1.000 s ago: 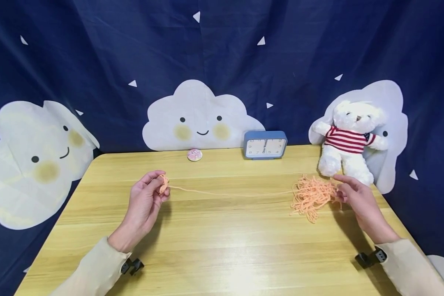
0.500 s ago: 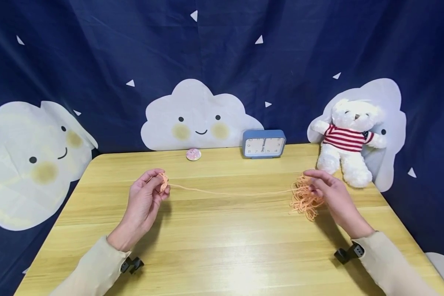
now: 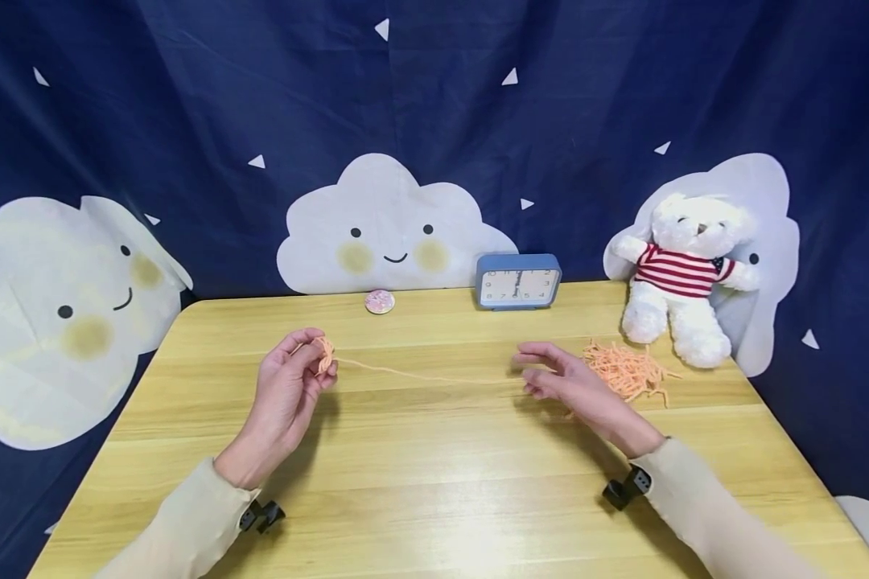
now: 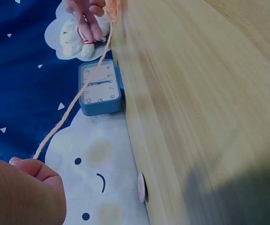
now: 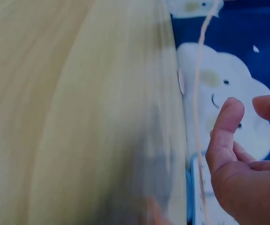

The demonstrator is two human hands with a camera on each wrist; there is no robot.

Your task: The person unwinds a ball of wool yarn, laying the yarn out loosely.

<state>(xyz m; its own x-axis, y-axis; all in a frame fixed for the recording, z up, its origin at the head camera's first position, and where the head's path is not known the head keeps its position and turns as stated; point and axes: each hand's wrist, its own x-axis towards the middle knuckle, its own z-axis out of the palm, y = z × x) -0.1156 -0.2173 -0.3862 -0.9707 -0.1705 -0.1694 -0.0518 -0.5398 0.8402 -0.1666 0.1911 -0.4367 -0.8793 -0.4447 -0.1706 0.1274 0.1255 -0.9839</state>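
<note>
Between its thumb and fingers my left hand (image 3: 284,392) holds a small wound bundle of peach yarn (image 3: 325,356) above the table's left half. From there a single yarn strand (image 3: 413,375) runs right across the table. My right hand (image 3: 582,390) is over the right half, near that strand and in front of the loose yarn pile (image 3: 628,370). The right wrist view shows its thumb (image 5: 225,131) and a finger apart with nothing between them, the strand passing beside them. Part of the pile is hidden behind the right hand.
A blue desk clock (image 3: 518,281) stands at the wooden table's (image 3: 420,474) back edge, with a round pink patterned disc (image 3: 380,302) left of it. In the back right corner sits a white teddy bear (image 3: 684,273) in a striped shirt. A dark blue curtain (image 3: 449,96) hangs behind.
My right hand has moved left from the far side of the yarn pile, across it, and along towards the strand. The left hand has stayed almost in place, holding its yarn bundle.
</note>
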